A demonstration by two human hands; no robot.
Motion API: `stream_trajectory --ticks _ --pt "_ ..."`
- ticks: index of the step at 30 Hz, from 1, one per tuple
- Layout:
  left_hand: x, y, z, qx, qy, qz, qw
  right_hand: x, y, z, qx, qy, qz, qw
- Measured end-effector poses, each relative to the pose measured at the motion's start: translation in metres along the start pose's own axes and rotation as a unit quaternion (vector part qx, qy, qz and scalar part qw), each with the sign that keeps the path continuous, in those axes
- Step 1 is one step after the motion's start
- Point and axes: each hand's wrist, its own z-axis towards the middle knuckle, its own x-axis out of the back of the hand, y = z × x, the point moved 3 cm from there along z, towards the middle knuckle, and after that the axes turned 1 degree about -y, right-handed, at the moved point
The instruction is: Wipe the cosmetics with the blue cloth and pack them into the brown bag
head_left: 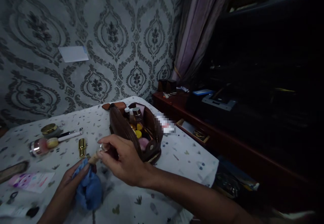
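My left hand [68, 185] is closed around a crumpled blue cloth [89, 190]. In my right hand [124, 160] is what looks like a makeup brush [104, 147], with a tan tip, a silver collar and a short dark handle pinched between thumb and fingers. Its tan tip meets the top of the cloth near my left thumb. Just beyond my hands stands a gold lipstick tube [81, 147]. Behind my right hand sits an open brown cosmetic bag [121, 122], holding several items, among them a dark bottle with a silver cap [137, 113].
On the left of the patterned tablecloth [177, 163] lie a gold-lidded compact [49, 129], a pink jar [37, 147], a white-handled brush [69, 135], a pink-and-white tube [32, 181] and a black-capped tube [17, 211]. A dark red desk [174, 104] with an open drawer [193, 129] borders the right.
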Motion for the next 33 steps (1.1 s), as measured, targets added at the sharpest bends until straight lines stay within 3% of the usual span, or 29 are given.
stream_trajectory --ticks 3,11,16,22,25,29,33 --pt "-0.008 0.000 0.004 0.018 -0.021 -0.020 0.999 0.002 -0.003 -0.001 0.038 -0.034 -0.046 0.998" --pt "-0.024 0.014 0.005 0.055 0.033 -0.173 0.983 0.010 -0.007 -0.009 0.083 -0.092 -0.132 0.984" --pt "-0.025 0.029 0.013 0.066 0.056 -0.254 0.963 0.015 -0.009 -0.021 0.139 -0.145 -0.225 0.953" --pt "-0.048 0.057 0.020 0.055 0.041 -0.285 0.956 0.042 -0.018 -0.023 0.195 -0.085 -0.252 0.944" --pt "-0.068 0.071 0.025 0.014 0.019 -0.268 0.963 0.058 -0.023 -0.023 0.217 -0.044 -0.273 0.936" --pt "-0.093 0.083 0.032 -0.044 -0.062 -0.223 0.972 0.078 -0.027 -0.024 0.225 -0.023 -0.280 0.933" --pt "-0.108 0.091 0.034 -0.115 -0.141 -0.096 0.979 0.101 -0.031 -0.020 0.207 -0.008 -0.266 0.941"
